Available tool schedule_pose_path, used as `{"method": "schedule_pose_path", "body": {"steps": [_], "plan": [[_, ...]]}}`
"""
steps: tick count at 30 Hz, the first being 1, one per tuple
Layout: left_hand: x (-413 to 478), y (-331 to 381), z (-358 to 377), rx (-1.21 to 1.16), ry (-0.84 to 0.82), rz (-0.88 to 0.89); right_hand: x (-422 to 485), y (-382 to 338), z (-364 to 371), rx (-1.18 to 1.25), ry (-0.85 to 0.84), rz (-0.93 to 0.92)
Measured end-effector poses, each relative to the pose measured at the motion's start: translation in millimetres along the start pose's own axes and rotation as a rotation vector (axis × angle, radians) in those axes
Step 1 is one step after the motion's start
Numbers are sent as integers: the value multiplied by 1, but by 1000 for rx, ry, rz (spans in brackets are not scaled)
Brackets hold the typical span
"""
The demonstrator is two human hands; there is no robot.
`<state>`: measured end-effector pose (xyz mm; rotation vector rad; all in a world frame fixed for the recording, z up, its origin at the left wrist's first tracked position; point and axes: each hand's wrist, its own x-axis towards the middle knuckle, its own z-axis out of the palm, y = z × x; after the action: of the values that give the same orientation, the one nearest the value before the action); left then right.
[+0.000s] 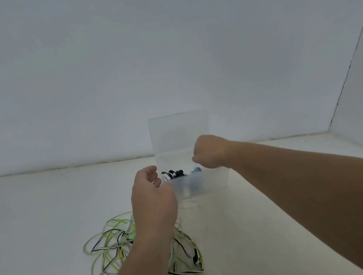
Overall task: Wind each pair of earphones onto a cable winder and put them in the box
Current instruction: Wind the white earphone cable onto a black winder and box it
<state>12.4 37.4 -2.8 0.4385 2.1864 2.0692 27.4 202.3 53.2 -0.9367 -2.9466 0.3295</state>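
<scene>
Earphones (111,244): likely limp, light, tangle-prone; best taken by one cable end. Left hand (153,198) loosely curled, empty, beside box (207,186); right hand (209,152) fisted above it, contents indiscernible.

Box (204,184): translucent plastic, smooth, just beyond left fingers (151,170)
Cables (107,251): glossy plastic sheath, nearer than fingers
Table (36,212): matt, off-white

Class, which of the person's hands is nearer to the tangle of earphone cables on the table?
Left. The left hand is just beyond the tangle, beside the box; the right hand is farther off, over the box.
</scene>
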Motion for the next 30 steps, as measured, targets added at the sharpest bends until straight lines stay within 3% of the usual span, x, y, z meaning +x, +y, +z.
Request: {"method": "schedule_pose_path", "body": {"steps": [4, 6, 8, 10, 11, 16, 18, 21, 24, 30], "plan": [[1, 7, -5, -80, 142, 81, -38, -3, 1, 327, 345, -41], [2, 10, -7, -165, 165, 119, -69, -6, 18, 556, 258, -90], [-1, 14, -6, -254, 109, 136, -94, -7, 46, 621, 34, -122], [-5, 16, -4, -267, 10, 162, -101, -4, 73, 450, -55, -163], [-10, 17, -3, -237, -60, 184, -103, -2, 82, 408, -11, -167], [-23, 9, 4, 146, -621, 357, -123, 22, 69, 688, 346, -65], [-28, 6, 8, 354, -698, 398, -138, 39, 58, 855, 383, 38], [-30, 5, 7, 634, -683, 448, -159, 66, 51, 1143, 386, 225], [-24, 0, 5, 774, -612, 439, -169, 94, 42, 1387, 498, 415], [-16, -2, -1, 972, -363, 429, -172, 125, 24, 1544, 787, 575]]}}
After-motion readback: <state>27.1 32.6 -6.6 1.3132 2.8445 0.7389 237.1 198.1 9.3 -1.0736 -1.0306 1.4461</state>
